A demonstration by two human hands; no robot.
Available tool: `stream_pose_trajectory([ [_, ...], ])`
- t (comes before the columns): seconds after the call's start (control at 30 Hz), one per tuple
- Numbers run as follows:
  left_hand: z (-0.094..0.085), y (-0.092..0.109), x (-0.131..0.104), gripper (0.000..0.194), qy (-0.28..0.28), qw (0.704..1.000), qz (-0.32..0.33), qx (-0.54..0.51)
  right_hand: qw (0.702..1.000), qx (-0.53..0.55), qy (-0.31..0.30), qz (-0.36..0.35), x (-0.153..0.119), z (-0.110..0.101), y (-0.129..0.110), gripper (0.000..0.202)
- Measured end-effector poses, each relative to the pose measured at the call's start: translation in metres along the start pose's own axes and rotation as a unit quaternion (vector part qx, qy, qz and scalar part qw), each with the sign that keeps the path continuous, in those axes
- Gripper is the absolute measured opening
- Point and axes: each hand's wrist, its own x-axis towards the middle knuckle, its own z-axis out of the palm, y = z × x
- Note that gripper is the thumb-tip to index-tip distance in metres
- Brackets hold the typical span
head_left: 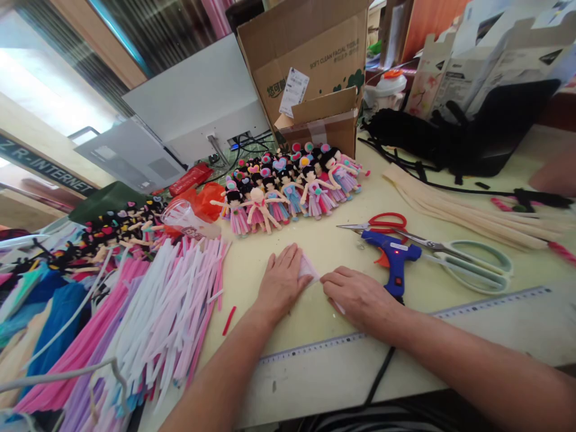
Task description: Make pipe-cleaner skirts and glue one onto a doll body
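Ctr of frame: L hand (279, 285) is lying palm-down on the pale yellow tabletop (245, 270), partly covering a small pale pink piece (308, 269); its fingers are extending fwd, close tog., w/ the thumb standing apart. R hand (360, 299) is resting just rt of ctr, fingers curling in & pressing tog. near the piece's rt corner; can't tell if they're pinching anything, tips being hidden. The piece is lying mid-frame, showing mostly beside L thumb & index.

Rt of ctr, a blue glue gun (396, 257) is lying on its side, small red light glowing, nr red-handled scissors (371, 222) & a bigger pr w/ pale green handles (445, 247). A measuring strip (490, 303) is running from lower ctr to the rt, passing under the R arm. Upper ctr, lots of little dolls (290, 192) are crowding tog. in front of a cardboard box (324, 36). Lower left, a pile of white & pink fuzzy strips (171, 312) is spreading out, w/ a short red strip (229, 320) lying just rt of it. Beige strips (463, 210) are lying toward the rt edge.
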Motion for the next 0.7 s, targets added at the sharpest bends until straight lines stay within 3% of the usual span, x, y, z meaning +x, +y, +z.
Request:
stream_pose_trajectory([
  [0.1, -0.004, 0.001, 0.000, 0.056, -0.021, 1.000, 0.004, -0.012, 1.000, -0.002, -0.005, 0.004, 0.000, -0.001, -0.001, 0.017],
  [0.2, -0.008, 0.003, -0.002, 0.056, -0.007, 0.999, 0.001, -0.031, 1.000, 0.000, -0.013, 0.014, 0.000, -0.004, -0.002, 0.016],
  [0.43, 0.004, 0.015, -0.008, 0.059, -0.003, 1.000, 0.000, -0.019, 1.000, 0.001, -0.019, 0.009, -0.001, -0.009, -0.003, 0.018],
  [0.7, 0.000, 0.022, -0.018, 0.056, -0.016, 0.999, 0.041, -0.020, 0.999, 0.007, -0.037, 0.023, -0.001, -0.012, -0.002, 0.016],
])
